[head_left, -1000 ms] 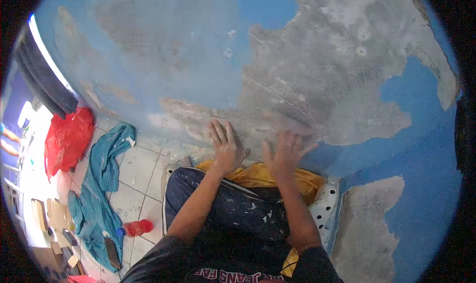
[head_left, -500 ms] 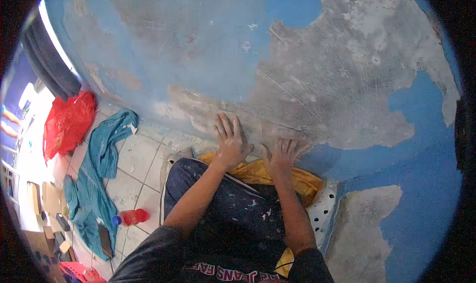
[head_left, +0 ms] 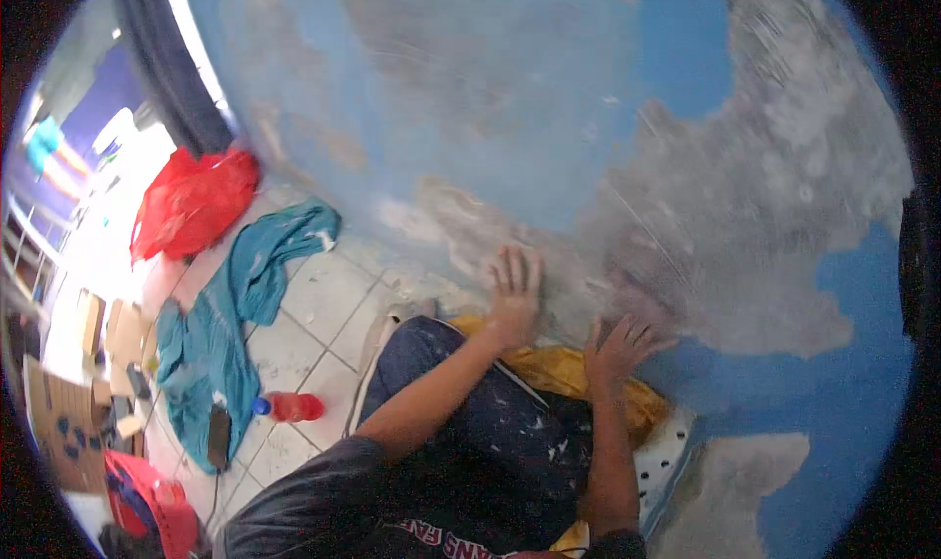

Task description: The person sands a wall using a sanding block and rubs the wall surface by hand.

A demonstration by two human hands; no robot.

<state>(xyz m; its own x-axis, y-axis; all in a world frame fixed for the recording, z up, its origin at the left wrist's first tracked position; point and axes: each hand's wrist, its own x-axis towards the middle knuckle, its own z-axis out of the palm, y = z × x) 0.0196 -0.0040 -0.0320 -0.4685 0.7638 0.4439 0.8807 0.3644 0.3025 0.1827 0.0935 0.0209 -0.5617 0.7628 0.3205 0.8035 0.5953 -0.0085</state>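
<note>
My left hand [head_left: 515,302] lies against the low part of the wall [head_left: 559,157], fingers stretched upward and nothing held. To its right, my right hand [head_left: 619,353] is also on the wall with its fingers spread, slightly blurred. Blue paint covers part of this wall, and rough grey patches show where the paint is gone. Below my hands are a yellow cloth [head_left: 559,373] and my paint-spotted dark trousers [head_left: 431,392]. A white surface with black spots [head_left: 667,451] shows beside my right arm.
On the tiled floor [head_left: 319,304] to the left are a teal cloth [head_left: 211,348] with a dark phone-like object [head_left: 220,437] on it, a red bottle [head_left: 294,406] with a blue cap, and a red plastic bag [head_left: 196,206]. Cardboard pieces [head_left: 123,329] lie farther left.
The view has turned left, so the wall, floor things and my hands appear farther right and lower. Both hands stay against the wall with fingers apart.
</note>
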